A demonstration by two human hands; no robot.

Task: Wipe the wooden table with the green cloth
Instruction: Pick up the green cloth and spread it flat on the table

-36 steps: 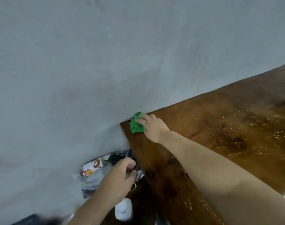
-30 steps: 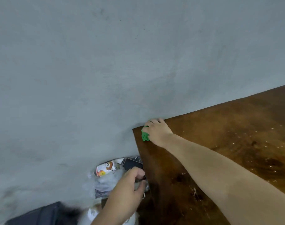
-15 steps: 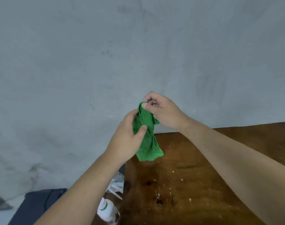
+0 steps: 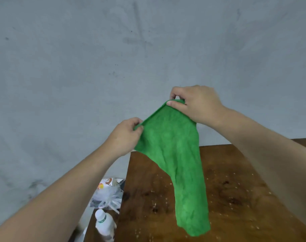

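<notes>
Hanging in the air above the wooden table (image 4: 227, 198), the green cloth (image 4: 175, 154) is stretched by its top edge between both hands, clear of the tabletop. The rest of it droops in a long tapering tail toward the lower right.

Left hand (image 4: 124, 137): thumb and fingers pinched shut on the cloth's upper left corner. Right hand (image 4: 197, 105): thumb and fingers clamped on the upper right corner, held higher than the left, so the top edge slopes up to the right.

Table surface is dark brown with darker blotches and lots of small pale specks (crumbs or droplets, can't tell which). Its far edge sits against a grey wall (image 4: 114, 58) with faint scuff marks.

Off the table's left edge, lower down: a crumpled clear plastic bag (image 4: 107, 196) with a colourful printed packet (image 4: 105, 184) at its top, and a white bottle (image 4: 103, 222) with a white cap and a green band on the neck. The bottle stands just in front of the bag, near the table's side.
</notes>
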